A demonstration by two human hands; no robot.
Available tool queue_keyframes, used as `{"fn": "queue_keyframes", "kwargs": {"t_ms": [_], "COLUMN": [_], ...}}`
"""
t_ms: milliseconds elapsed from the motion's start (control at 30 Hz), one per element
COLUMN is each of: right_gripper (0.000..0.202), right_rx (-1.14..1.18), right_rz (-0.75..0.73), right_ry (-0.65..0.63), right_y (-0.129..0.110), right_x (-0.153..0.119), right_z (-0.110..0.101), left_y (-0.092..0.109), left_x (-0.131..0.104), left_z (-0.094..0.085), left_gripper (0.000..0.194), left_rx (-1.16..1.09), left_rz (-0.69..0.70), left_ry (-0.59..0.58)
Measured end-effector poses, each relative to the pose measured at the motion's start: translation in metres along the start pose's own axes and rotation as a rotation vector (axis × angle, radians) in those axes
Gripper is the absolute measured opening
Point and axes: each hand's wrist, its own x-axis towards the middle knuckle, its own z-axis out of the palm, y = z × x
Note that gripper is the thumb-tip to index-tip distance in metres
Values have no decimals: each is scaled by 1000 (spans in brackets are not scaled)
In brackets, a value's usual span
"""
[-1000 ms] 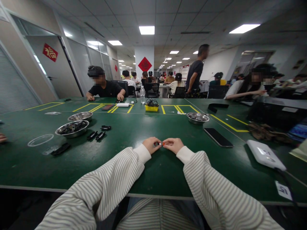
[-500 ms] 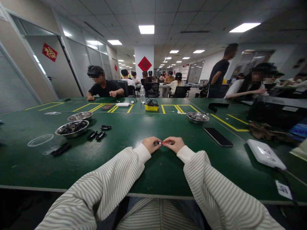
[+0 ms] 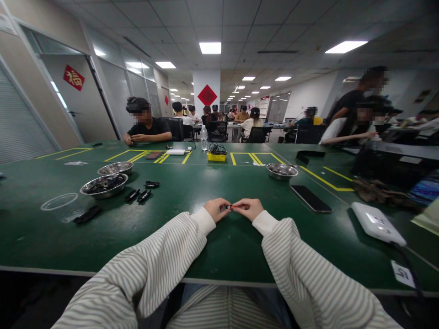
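Observation:
My left hand (image 3: 216, 209) and my right hand (image 3: 250, 208) meet fingertip to fingertip above the green table (image 3: 236, 256). Between them is a small part (image 3: 230, 207) with orange, white and dark areas, pinched by the fingers of both hands. Its exact shape is too small to tell. Several black plastic pieces (image 3: 144, 196) lie to the left of my left hand. Beyond them stands a metal bowl (image 3: 104, 195) full of dark parts.
Another bowl (image 3: 115, 163), a clear plastic cup (image 3: 70, 212) and a black piece (image 3: 88, 214) are at left. A yellow tray (image 3: 216, 157) holds cables. Right are a bowl (image 3: 282, 177), phone (image 3: 310, 198) and white device (image 3: 377, 224). A person (image 3: 149, 128) sits opposite.
More orange shows on the small part between my fingertips. The standing person at the back right has moved right, and the person opposite has brought both hands together.

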Motion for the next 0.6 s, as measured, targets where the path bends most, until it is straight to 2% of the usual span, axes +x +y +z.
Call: {"fn": "queue_keyframes", "kwargs": {"t_ms": [133, 333, 500, 600], "right_gripper": [18, 19, 18, 17], "right_rx": [17, 72, 49, 23], "right_rz": [-32, 46, 77, 93], "right_ry": [-19, -14, -12, 8], "right_y": [2, 2, 1, 1], "right_x": [1, 1, 1, 1], "right_z": [0, 2, 3, 3], "left_y": [1, 2, 0, 0], "left_x": [0, 2, 1, 0], "left_z": [-1, -3, -2, -1], "left_gripper": [15, 15, 27, 23], "left_rx": [2, -52, -31, -1], "left_rz": [19, 115, 147, 193], "left_ry": [8, 60, 55, 48]}}
